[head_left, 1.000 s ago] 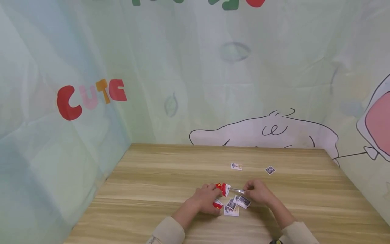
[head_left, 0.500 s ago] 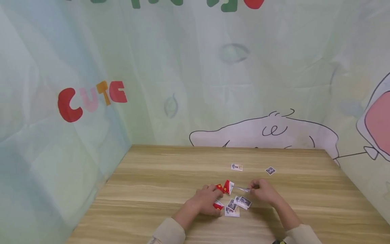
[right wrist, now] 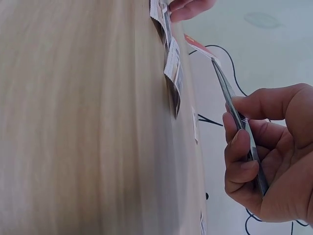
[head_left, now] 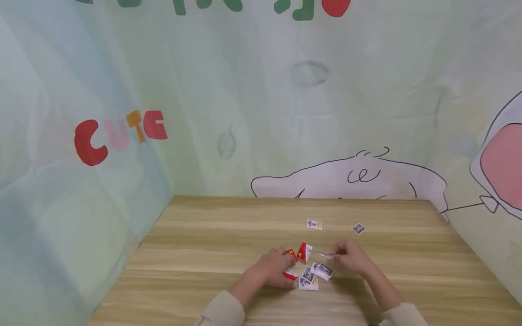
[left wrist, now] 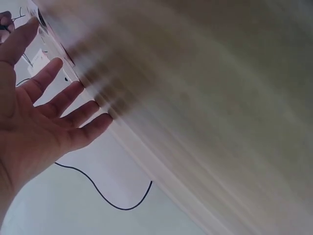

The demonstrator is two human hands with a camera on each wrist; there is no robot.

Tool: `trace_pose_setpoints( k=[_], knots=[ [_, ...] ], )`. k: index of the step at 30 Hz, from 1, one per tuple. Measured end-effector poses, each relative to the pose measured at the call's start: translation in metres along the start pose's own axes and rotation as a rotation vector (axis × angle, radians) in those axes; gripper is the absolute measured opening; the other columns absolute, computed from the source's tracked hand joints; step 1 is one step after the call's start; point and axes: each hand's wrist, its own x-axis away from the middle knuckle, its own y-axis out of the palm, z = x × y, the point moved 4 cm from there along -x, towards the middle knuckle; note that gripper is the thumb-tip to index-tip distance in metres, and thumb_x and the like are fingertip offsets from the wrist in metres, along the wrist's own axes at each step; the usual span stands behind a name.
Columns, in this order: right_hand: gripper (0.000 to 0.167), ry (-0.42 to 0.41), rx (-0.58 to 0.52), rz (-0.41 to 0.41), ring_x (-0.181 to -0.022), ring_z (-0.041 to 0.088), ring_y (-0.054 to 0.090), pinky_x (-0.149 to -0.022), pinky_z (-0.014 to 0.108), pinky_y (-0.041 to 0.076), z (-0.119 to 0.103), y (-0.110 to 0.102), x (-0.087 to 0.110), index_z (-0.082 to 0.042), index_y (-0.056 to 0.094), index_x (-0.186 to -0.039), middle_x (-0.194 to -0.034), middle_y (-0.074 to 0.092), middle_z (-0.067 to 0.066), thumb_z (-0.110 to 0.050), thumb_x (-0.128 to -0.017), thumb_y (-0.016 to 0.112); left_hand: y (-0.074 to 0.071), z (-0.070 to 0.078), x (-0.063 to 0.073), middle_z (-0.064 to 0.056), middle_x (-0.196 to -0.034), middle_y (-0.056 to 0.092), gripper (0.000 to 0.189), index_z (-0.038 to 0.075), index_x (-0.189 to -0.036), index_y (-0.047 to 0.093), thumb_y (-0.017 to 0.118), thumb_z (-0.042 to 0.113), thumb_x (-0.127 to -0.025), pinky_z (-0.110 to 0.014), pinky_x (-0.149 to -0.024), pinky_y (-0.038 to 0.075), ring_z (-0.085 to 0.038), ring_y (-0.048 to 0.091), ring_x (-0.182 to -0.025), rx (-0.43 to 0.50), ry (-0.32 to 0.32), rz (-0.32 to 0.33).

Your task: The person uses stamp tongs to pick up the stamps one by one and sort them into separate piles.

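Near edge of worktop (head_left: 171,290): left sleeve (head_left: 223,309) and right sleeve (head_left: 403,315) come in over it. Next inward, a pile (head_left: 325,270) of overlapping, mostly grey stamps, right of centre; right wrist view shows their edges curling up.

Left hand (head_left: 277,269), just left of the pile: fingers spread and loosely extended, pinching nothing, fingertips down at the worktop. Red pieces (head_left: 290,274) show between its thumb and fingers and just past the fingertips; how much lies under the palm is hidden.

Right hand (head_left: 351,257), nearer the right edge: fingers curled round tweezers (head_left: 322,254), thumb against them, tips pointing left. At the tips, a red stamp (head_left: 302,252), caught by its white side, tilted, beyond the pile. Whether its lower edge touches the worktop: cannot tell.

Risks (judgement): hold is on one margin only, so a slackened thumb could let the stamp swivel or drop; too hard a squeeze could crease it. A low sweep might snag the pile's curled edges. Lifting the left hand could drag a red piece along.

Toward the far edge: a pale stamp (head_left: 314,224) and a grey stamp (head_left: 359,228), well apart. Beyond that edge, a printed backdrop (head_left: 244,99).
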Motion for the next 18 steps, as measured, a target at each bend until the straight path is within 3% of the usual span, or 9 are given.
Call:
trace_pose_setpoints(
  k=[8, 18],
  knots=[
    [0.007, 0.014, -0.013, 0.012, -0.066, 0.017, 0.051, -0.062, 0.032, 0.046, -0.0012, -0.0050, 0.0011, 0.003, 0.063, -0.079, -0.071, 0.057, 0.003, 0.005, -0.072, 0.062, -0.0064, -0.0072, 0.0021, 0.003, -0.096, 0.046, 0.041, 0.017, -0.104, 0.061, 0.077, 0.035, -0.071, -0.028, -0.074, 0.044, -0.013, 0.046, -0.086, 0.054, 0.038, 0.072],
    [0.009, 0.067, -0.042, 0.041, -0.067, 0.018, 0.051, -0.062, 0.033, 0.046, 0.0010, -0.0033, -0.0025, 0.003, 0.064, -0.079, -0.071, 0.057, 0.004, 0.006, -0.071, 0.062, -0.0005, -0.0061, 0.0028, 0.006, -0.093, 0.043, 0.035, 0.018, -0.101, 0.063, 0.076, 0.034, -0.073, -0.020, -0.066, 0.041, -0.006, 0.044, -0.078, 0.041, 0.101, 0.091]
  ],
)
